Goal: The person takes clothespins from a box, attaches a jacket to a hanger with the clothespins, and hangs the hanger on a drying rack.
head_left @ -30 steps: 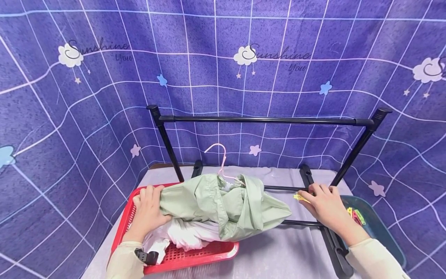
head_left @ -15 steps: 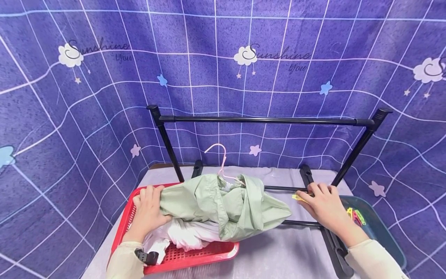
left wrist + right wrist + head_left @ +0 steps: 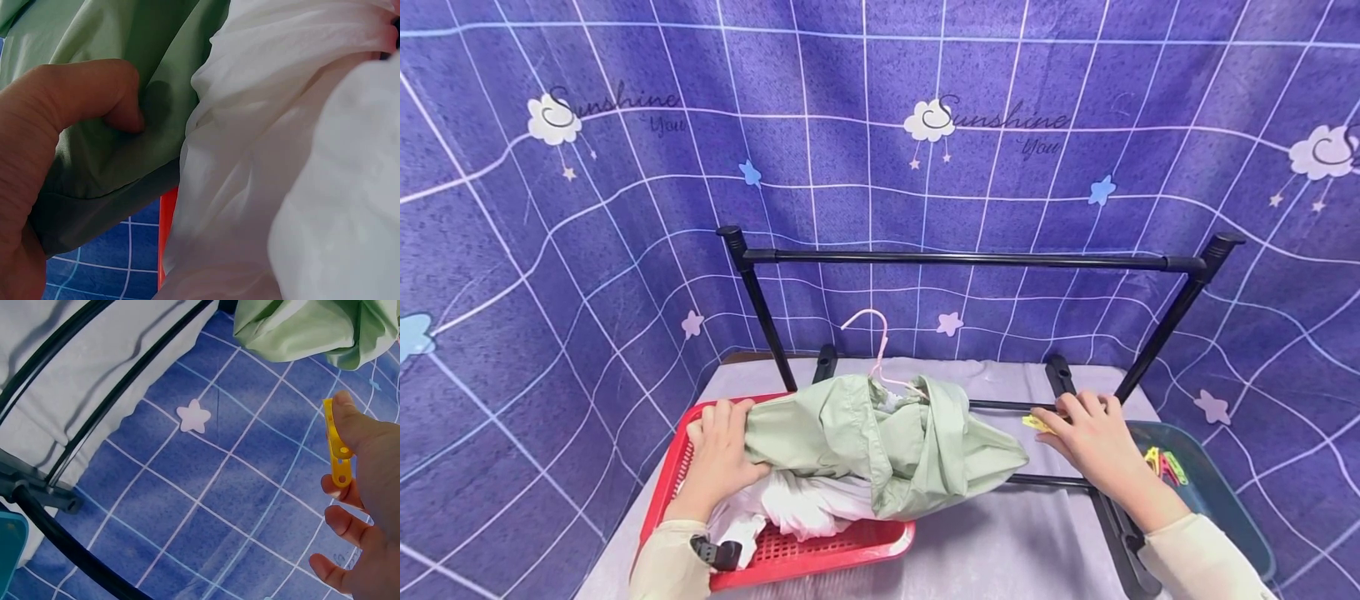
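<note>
A light green garment [image 3: 850, 425] stretches across the middle of the head view, with a pink hanger [image 3: 880, 337] whose hook sticks up out of it. My left hand [image 3: 718, 458] grips the garment's left end; in the left wrist view the thumb [image 3: 103, 90] presses into the green cloth. To the right of the garment, my right hand [image 3: 1093, 450] holds a yellow clothespin [image 3: 337, 447], pinched between thumb and fingers, a short gap from the garment's right end. White cloth [image 3: 812, 500] lies under the garment in a red basket [image 3: 820, 554].
A black rack [image 3: 970, 259] stands behind the garment, its top bar above the hook and its foot [image 3: 1120, 542] at the right. Beside it, a dark teal tray [image 3: 1232, 517] contains several coloured clothespins [image 3: 1167, 467]. A patterned curtain [image 3: 1000, 75] hangs behind and at the sides.
My right hand has moved slightly left with the yellow clothespin, closer to the garment. The left hand, garment and hanger look the same.
</note>
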A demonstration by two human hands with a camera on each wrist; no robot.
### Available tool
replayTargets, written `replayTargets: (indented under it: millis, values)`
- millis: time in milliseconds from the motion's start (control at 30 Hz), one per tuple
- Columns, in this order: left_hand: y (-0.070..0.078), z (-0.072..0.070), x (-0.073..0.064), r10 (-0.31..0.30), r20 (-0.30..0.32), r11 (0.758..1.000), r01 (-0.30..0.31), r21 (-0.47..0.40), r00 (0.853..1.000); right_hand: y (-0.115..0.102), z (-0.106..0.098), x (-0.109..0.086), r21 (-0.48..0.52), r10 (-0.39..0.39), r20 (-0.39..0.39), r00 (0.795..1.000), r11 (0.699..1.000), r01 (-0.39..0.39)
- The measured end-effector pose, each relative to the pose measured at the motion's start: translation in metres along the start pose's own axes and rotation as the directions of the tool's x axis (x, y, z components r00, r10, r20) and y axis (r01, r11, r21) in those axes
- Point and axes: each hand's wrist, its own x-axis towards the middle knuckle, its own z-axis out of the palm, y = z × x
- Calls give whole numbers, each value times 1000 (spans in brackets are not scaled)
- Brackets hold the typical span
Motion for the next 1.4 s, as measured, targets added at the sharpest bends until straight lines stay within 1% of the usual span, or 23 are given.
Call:
replayTargets:
  millis: [133,367,433,500,633,733,867,1067,1267,1400]
  values:
    - [1,-1,1,3,-4,1000,-3,2,1000,-1,0,2,-22,-6,-6,1000,1000,6]
    - [1,-1,0,2,-3,1000,-2,7,1000,-4,1,6,-47,-17,-41,999,999,15]
    - [1,-1,0,-1,0,1000,1,8,1000,-4,0,8,-40,-21,-52,998,999,19]
    - [2,-2,0,-4,4,1000,4,10,1000,-5,-1,9,-44,-19,-39,999,999,18]
    - [2,-2,0,-4,5,1000,4,11,1000,-6,-2,11,-40,-24,-39,999,999,23]
    - [2,-2,0,2,0,1000,-2,8,1000,-7,-2,14,-27,-40,-72,997,999,38]
    - [1,-2,0,3,2,1000,-3,6,1000,-9,-3,18,-30,-53,-94,994,998,50]
    - [1,-2,0,-1,3,1000,1,5,1000,-14,-5,25,-35,-68,-97,993,997,64]
    - [2,-2,0,-4,2,1000,4,6,1000,-18,-7,31,-5,-79,-82,994,997,79]
    - [1,-2,0,-11,11,1000,11,7,1000,-20,-7,35,6,-87,-85,993,996,88]
